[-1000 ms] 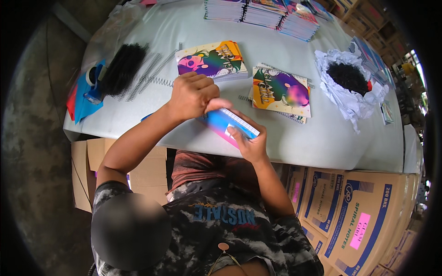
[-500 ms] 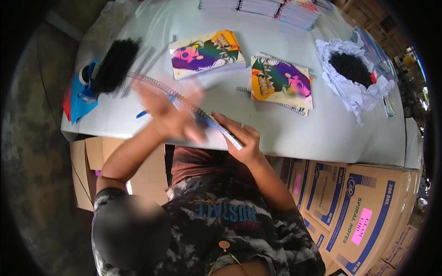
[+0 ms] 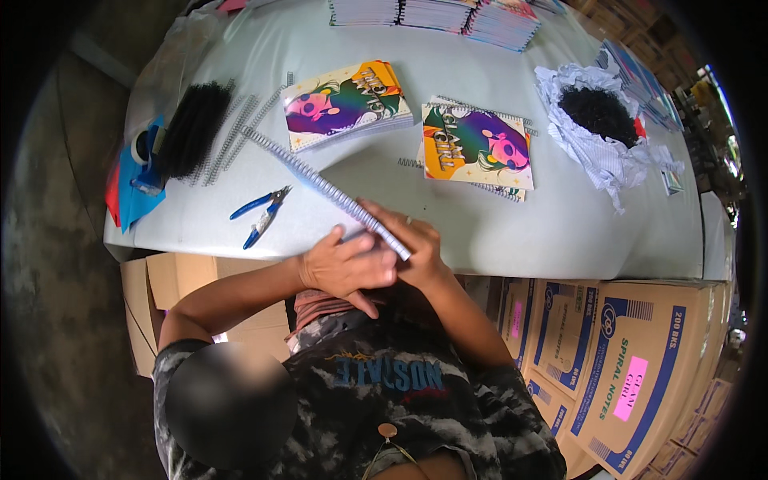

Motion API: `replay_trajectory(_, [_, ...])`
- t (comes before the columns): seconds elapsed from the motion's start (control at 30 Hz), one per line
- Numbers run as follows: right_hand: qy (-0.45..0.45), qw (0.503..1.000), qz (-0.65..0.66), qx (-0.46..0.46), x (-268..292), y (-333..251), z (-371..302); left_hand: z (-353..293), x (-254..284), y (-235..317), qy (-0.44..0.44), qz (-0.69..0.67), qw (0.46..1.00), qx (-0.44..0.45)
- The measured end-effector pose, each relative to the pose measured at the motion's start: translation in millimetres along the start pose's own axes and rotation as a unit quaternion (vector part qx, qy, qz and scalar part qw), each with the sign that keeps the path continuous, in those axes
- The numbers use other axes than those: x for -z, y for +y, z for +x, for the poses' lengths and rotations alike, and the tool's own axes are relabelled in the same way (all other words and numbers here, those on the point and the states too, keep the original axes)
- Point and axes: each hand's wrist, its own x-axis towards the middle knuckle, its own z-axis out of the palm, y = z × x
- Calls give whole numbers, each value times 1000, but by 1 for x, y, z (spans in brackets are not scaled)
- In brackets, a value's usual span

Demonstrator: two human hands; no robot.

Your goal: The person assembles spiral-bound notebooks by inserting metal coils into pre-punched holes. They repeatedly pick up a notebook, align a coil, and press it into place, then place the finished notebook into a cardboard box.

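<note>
My right hand [image 3: 414, 244] grips a notebook near its lower right end, holding it on edge with its spine up. A spiral wire coil [image 3: 320, 182] runs along that spine, its far end pointing up and left. My left hand [image 3: 348, 262] is open, fingers spread, beside the near end of the notebook; whether its fingertips touch the coil I cannot tell. Blue-handled cutting pliers [image 3: 274, 210] lie open on the table to the left of the notebook.
Notebooks with colourful covers lie in a stack [image 3: 348, 104] and a smaller pile [image 3: 478, 148] on the white table [image 3: 512, 240]. Loose coils [image 3: 232, 140], a black coil bundle [image 3: 194, 132] and a tape dispenser [image 3: 146, 168] sit left. Crumpled paper [image 3: 552, 120] holds black scraps right. Cartons [image 3: 632, 376] stand below.
My left hand has swept from the coil's upper part down to its near end, uncovering the pliers. The coil now reaches along the spine to the near end, which showed bare before.
</note>
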Motion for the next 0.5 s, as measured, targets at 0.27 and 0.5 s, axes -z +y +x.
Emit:
replay_trajectory(0.27, [-1, 999, -15, 30, -4, 2, 2, 6, -13, 22, -94, -63, 993, 24])
replay_trajectory(0.5, [-12, 997, 53, -49, -10, 1, -8, 33, -14, 12, 29, -18, 994, 102])
